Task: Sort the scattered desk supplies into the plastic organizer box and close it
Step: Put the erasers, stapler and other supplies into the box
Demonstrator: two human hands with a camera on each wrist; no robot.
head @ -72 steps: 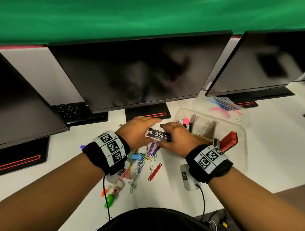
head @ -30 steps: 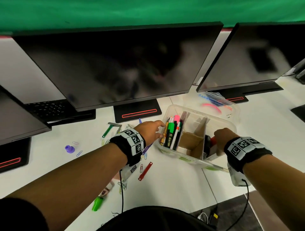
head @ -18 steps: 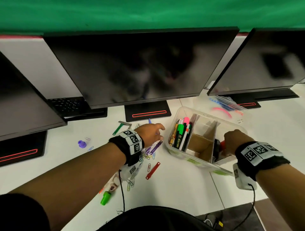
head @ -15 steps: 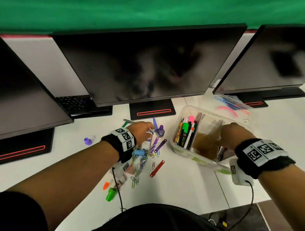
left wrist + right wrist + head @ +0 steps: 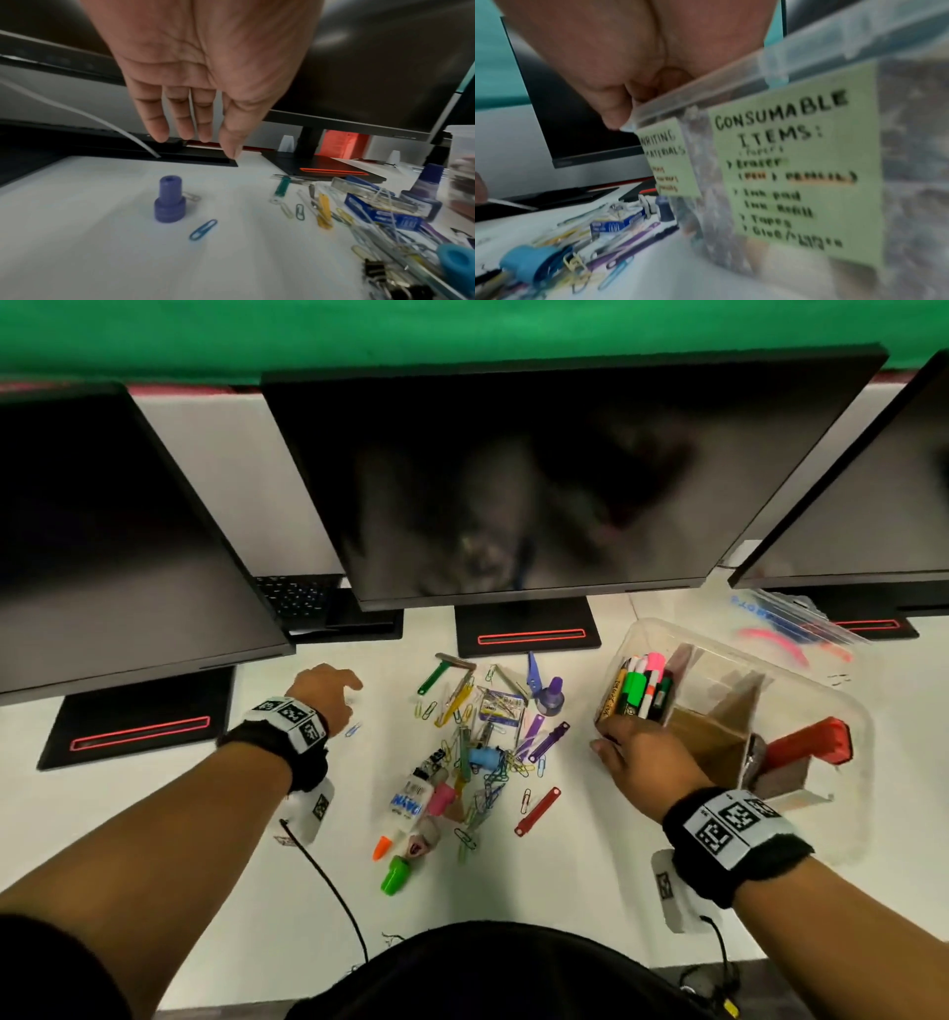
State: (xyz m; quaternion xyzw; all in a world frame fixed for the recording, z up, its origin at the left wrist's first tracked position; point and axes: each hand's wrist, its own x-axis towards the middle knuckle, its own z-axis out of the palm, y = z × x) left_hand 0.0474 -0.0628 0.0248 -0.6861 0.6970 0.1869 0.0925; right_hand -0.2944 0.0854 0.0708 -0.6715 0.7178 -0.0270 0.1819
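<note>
The clear plastic organizer box [image 5: 853,814] stands open at the right, with markers [image 5: 642,685] in its left compartment and a red stapler [image 5: 801,746] in its right one. My right hand [image 5: 616,743] grips the near left rim; in the right wrist view its fingers [image 5: 618,115] curl over the box [image 5: 731,89]. My left hand [image 5: 345,695] hovers open at the left. In the left wrist view the left hand [image 5: 200,142] hangs straight-fingered above a small purple cap [image 5: 169,200] and a blue paper clip [image 5: 203,229], touching neither.
Between my hands lies a pile: paper clips, a clip box [image 5: 495,708], a purple ink bottle [image 5: 550,695], a glue bottle [image 5: 411,801], a red fastener strip [image 5: 536,811], a green cap [image 5: 395,875]. The clear lid [image 5: 785,629] lies behind the box. Monitor stands [image 5: 529,634] line the back.
My left hand has swung left from the pile to over the purple cap. My right hand has left the box's right compartment and taken its near left rim. The staple box is no longer held.
</note>
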